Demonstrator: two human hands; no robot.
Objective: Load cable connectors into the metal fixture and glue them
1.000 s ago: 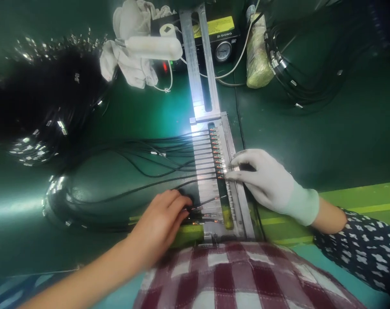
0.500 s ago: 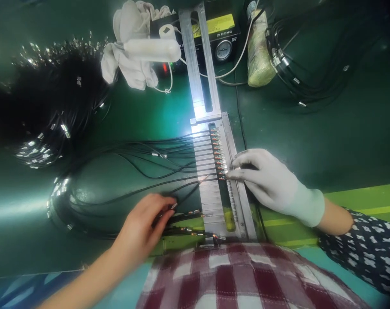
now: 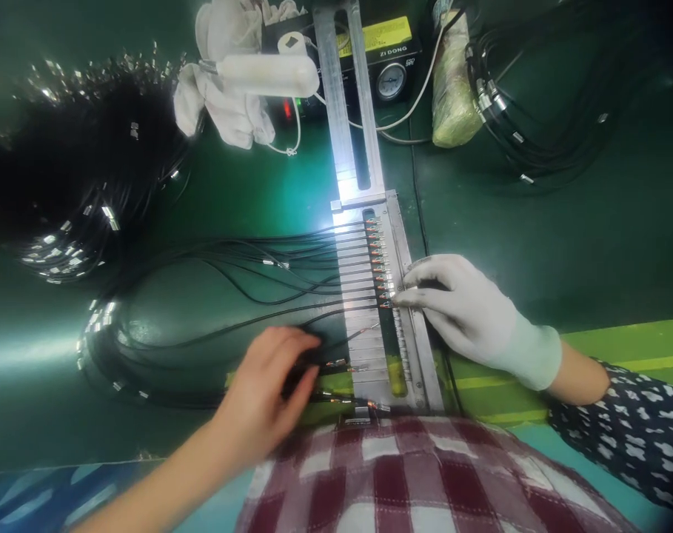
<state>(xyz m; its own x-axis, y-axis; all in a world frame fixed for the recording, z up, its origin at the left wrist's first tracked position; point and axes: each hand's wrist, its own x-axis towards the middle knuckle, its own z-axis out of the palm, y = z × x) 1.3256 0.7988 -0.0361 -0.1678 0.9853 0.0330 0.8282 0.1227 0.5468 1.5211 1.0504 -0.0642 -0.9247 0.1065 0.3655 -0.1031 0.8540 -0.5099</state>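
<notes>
As we seem to slot wires (image 3: 247, 240) into the rack (image 3: 368, 346), the next likely needs lining up. We can't tell if our left fingers (image 3: 297, 340) or right fingers (image 3: 419, 297) pinch.

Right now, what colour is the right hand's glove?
The glove is white with a pale green cuff; see head view.

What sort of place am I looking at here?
Probably a cable-assembly workbench, perhaps in a factory: black cables lie side by side in a slotted metal fixture, a large cable bundle lies to the left, and a black box with a gauge stands behind.
</notes>
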